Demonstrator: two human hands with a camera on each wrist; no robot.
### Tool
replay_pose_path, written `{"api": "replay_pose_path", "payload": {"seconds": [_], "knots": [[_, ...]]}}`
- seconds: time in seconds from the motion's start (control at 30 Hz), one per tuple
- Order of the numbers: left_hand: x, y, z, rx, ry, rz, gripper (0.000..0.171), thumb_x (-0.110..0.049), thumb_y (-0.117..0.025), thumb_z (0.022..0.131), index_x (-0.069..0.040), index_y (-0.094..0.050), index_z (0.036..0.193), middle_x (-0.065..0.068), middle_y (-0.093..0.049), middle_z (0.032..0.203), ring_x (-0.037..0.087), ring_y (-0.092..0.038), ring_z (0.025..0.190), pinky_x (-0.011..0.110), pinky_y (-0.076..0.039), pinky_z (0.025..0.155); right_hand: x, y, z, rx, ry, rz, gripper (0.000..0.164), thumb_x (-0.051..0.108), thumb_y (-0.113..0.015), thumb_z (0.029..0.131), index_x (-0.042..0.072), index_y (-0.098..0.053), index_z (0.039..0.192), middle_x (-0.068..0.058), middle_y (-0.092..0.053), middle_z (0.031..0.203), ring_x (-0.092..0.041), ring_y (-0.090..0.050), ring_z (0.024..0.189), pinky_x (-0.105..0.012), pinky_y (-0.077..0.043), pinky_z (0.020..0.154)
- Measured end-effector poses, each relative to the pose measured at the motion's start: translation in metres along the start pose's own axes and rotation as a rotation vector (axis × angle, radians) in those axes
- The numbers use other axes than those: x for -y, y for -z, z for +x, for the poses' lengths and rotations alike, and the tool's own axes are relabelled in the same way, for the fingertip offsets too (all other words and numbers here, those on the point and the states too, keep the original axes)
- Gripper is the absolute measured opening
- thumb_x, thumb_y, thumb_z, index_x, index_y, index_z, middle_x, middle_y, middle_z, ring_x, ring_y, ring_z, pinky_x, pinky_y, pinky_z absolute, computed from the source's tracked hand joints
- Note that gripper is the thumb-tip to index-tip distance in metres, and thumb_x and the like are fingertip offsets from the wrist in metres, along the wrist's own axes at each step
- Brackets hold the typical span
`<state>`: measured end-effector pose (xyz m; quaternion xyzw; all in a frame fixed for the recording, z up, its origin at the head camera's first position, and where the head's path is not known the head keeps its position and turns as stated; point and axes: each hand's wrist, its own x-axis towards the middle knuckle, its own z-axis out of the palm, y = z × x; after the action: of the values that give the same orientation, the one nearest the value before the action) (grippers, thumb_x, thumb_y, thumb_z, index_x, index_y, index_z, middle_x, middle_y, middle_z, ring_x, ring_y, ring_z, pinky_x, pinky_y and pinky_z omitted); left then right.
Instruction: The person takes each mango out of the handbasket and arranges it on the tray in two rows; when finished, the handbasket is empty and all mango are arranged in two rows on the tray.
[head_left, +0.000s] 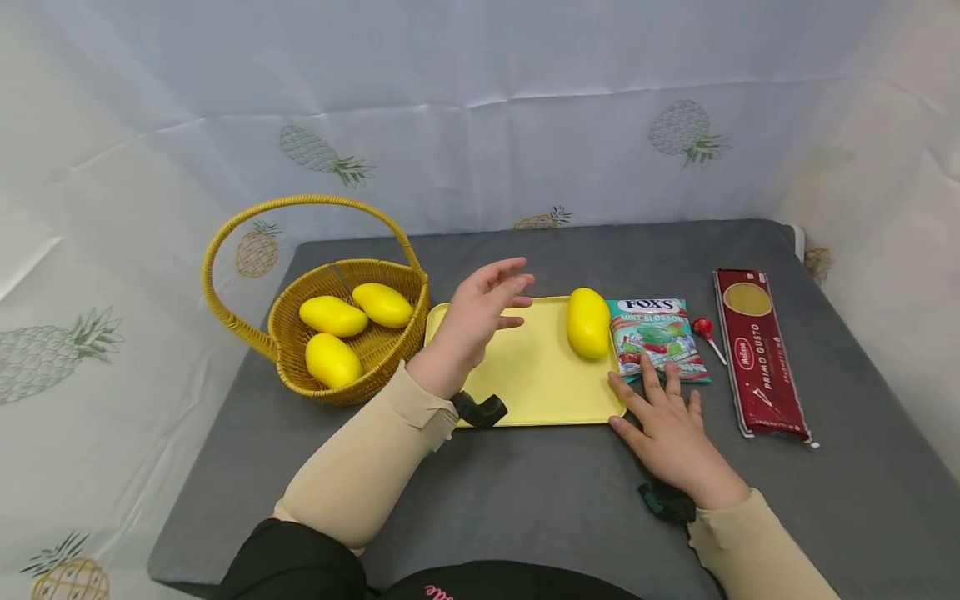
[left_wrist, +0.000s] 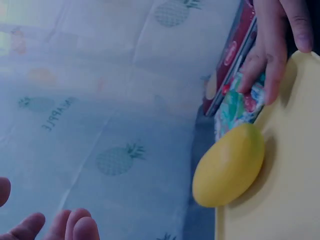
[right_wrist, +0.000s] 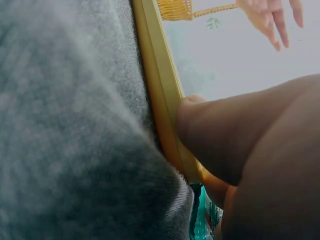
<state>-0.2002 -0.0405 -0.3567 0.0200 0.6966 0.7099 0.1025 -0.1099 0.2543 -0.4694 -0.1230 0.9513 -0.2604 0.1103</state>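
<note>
My left hand is held over the left part of a yellow tray, its fingers loosely extended and holding nothing. A yellow mango lies at the tray's right side; the left wrist view shows the same mango near the rim. My right hand is spread at the tray's near right corner. Its thumb and index finger touch the tray's edge, and other fingertips reach the Fox's candy bag. In the right wrist view the thumb lies against the tray rim.
Left of the tray stands a wicker basket with a tall handle, holding three yellow mangoes. Right of the bag lie a red lollipop and a red spaghetti packet. A grey cloth covers the table; a pineapple-print curtain hangs behind.
</note>
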Motion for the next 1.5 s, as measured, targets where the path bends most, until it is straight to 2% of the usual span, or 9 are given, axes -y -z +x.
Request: {"api": "replay_pose_path", "payload": {"seconds": [0.17,0.33,0.43,0.5,0.6,0.77,1.0,1.27,1.5], "knots": [[-0.022,0.036,-0.014,-0.101,0.006,0.003,0.044,-0.024,-0.058,0.117,-0.017,-0.057,0.160,0.011,-0.066,0.152,0.037,-0.067,0.130,0.042,-0.059,0.100,-0.004,-0.001,0.000,-0.001,0.008,0.007,0.073,0.045,-0.063,0.112,0.018,-0.037,0.174,-0.026,0.004,0.184,-0.059,0.021,0.164,-0.092,0.011,0.116],[-0.039,0.088,-0.025,-0.228,0.029,-0.017,0.052,-0.030,-0.058,0.117,-0.021,-0.048,0.167,0.010,-0.059,0.160,0.027,-0.067,0.122,0.039,-0.058,0.103,-0.006,-0.003,0.001,0.000,0.013,0.010,0.073,0.045,-0.063,0.112,0.018,-0.036,0.174,-0.026,0.006,0.184,-0.058,0.023,0.164,-0.092,0.013,0.116],[-0.042,0.120,-0.030,-0.280,0.079,-0.066,0.061,-0.034,-0.055,0.117,-0.026,-0.035,0.174,0.008,-0.048,0.170,0.026,-0.061,0.136,0.041,-0.052,0.115,-0.007,-0.003,0.001,0.000,0.021,0.010,0.073,0.047,-0.062,0.112,0.018,-0.036,0.174,-0.025,0.006,0.184,-0.059,0.023,0.164,-0.092,0.014,0.116],[-0.041,0.138,-0.032,-0.288,0.125,-0.109,0.067,-0.036,-0.052,0.118,-0.029,-0.022,0.178,0.006,-0.035,0.178,0.027,-0.051,0.151,0.042,-0.045,0.124,-0.008,-0.003,0.001,-0.002,0.026,0.004,0.073,0.048,-0.061,0.113,0.018,-0.036,0.174,-0.025,0.007,0.184,-0.059,0.023,0.164,-0.092,0.013,0.116],[-0.036,0.155,-0.032,-0.288,0.198,-0.174,0.074,-0.039,-0.049,0.119,-0.032,-0.008,0.179,0.001,-0.017,0.186,0.026,-0.036,0.164,0.041,-0.040,0.130,-0.009,-0.002,0.000,-0.007,0.025,-0.005,0.073,0.048,-0.060,0.113,0.017,-0.036,0.175,-0.025,0.007,0.184,-0.059,0.023,0.163,-0.092,0.013,0.116],[-0.024,0.170,-0.028,-0.314,0.287,-0.263,0.075,-0.043,-0.048,0.118,-0.034,-0.005,0.179,-0.002,-0.006,0.188,0.027,-0.028,0.168,0.041,-0.040,0.130,-0.011,-0.001,0.000,-0.006,0.023,-0.004,0.074,0.048,-0.061,0.113,0.018,-0.035,0.175,-0.024,0.008,0.184,-0.059,0.024,0.163,-0.092,0.015,0.116],[-0.009,0.184,-0.028,-0.345,0.327,-0.361,0.075,-0.041,-0.045,0.119,-0.037,0.000,0.179,0.000,-0.001,0.188,0.028,-0.021,0.171,0.047,-0.035,0.133,-0.010,-0.002,0.002,0.003,0.024,0.000,0.074,0.049,-0.060,0.113,0.018,-0.035,0.175,-0.025,0.008,0.184,-0.059,0.024,0.163,-0.091,0.016,0.116],[0.000,0.192,-0.030,-0.346,0.377,-0.491,0.079,-0.043,-0.047,0.118,-0.040,0.006,0.178,-0.002,0.008,0.187,0.026,-0.008,0.174,0.052,-0.025,0.137,-0.011,-0.003,0.003,0.006,0.029,0.002,0.073,0.048,-0.059,0.114,0.018,-0.034,0.175,-0.024,0.009,0.184,-0.058,0.024,0.163,-0.091,0.016,0.116],[0.003,0.191,-0.027,-0.340,0.417,-0.500,0.083,-0.045,-0.046,0.118,-0.035,0.011,0.177,-0.003,0.013,0.187,0.028,0.005,0.174,0.056,-0.018,0.138,-0.012,-0.004,0.004,0.004,0.036,-0.001,0.073,0.047,-0.059,0.114,0.018,-0.033,0.175,-0.024,0.010,0.184,-0.058,0.025,0.163,-0.092,0.016,0.115]]}}
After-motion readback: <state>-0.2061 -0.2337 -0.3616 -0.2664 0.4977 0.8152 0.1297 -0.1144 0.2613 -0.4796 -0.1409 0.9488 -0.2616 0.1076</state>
